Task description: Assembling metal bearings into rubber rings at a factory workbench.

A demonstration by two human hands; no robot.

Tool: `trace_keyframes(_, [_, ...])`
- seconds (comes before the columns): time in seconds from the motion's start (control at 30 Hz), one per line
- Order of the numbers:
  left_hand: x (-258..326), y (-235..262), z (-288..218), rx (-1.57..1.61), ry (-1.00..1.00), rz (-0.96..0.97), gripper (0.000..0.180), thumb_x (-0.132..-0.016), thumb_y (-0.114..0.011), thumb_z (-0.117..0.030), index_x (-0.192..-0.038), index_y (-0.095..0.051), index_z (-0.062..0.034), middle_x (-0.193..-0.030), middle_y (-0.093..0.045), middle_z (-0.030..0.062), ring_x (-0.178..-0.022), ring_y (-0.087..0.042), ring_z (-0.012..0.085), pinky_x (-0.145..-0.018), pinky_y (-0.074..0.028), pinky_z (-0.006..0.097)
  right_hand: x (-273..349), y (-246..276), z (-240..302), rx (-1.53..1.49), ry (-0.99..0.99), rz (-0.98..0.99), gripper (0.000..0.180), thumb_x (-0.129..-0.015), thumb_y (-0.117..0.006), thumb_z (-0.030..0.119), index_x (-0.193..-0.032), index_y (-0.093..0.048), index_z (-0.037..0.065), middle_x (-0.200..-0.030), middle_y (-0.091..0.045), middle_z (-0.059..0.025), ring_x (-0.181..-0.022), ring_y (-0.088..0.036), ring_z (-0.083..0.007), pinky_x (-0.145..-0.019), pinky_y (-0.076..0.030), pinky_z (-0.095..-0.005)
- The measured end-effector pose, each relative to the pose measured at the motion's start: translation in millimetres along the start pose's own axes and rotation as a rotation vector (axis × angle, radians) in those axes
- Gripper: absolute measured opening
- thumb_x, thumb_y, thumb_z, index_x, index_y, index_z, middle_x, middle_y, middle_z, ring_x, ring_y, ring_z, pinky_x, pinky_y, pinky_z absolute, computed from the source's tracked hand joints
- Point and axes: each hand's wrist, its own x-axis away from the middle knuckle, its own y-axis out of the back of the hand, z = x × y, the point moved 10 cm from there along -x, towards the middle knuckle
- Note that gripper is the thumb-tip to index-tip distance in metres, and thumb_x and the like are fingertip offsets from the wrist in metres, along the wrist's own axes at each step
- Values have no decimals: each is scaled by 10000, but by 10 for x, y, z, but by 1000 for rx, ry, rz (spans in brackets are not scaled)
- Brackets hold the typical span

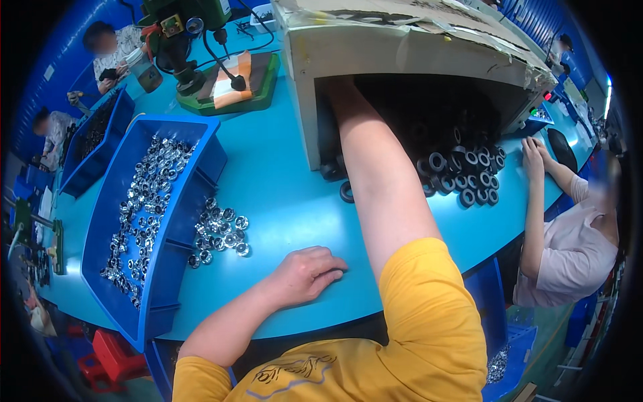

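A: Head view. Where is each hand lying?

B: The left hand (307, 273) is resting palm down on the blue bench (281, 187), near its front edge. Its fingers are curling loosely and its grip is enclosing nothing. The right forearm (378, 181) is reaching away from the body into the open side of a cardboard box (402, 40). The right hand itself is hidden in the dark interior, so its grip cannot be told.

A: What is lying at the box?

B: A heap of black ring-shaped parts (462, 174) is spilling out of the opening onto the bench, to the right of the forearm. One single black ring (347, 192) is lying apart, just left of the forearm.

A: And near the left hand?

B: A small cluster of shiny metal parts (221, 234) is lying on the bench, up and to the left of the hand, touching nothing of it. Beside the cluster a blue plastic bin (167, 248) is holding many more of the same shiny parts.

A: What else is showing?

B: A green bench drill (194, 47) is standing at the far side, behind the bin. A second person's hand (532, 157) is resting at the right edge of the ring heap.
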Motion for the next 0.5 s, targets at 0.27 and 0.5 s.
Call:
trace_keyframes(0.27, [24,1,-19,-2,-16,0,131,-882,-777,-55,-1011,-752,-60,-793,-649,94,-746,-653,278,-686,-537,388,519,497,153,91,-71,246,440,-940,-686,354,-1274,-677,67,-1305,-660,-187,-1229,-634,-359,-1024,-523,-495])
trace_keyframes(0.5, [53,-5,-43,-5,-36,-26,134,-886,-770,-47,-1018,-750,-52,-796,-651,97,-732,-650,278,-673,-532,380,904,1518,258,318,-87,424,707,-750,-859,483,-1350,-657,169,-1327,-645,-161,-1282,-576,-368,-1034,-487,-524])
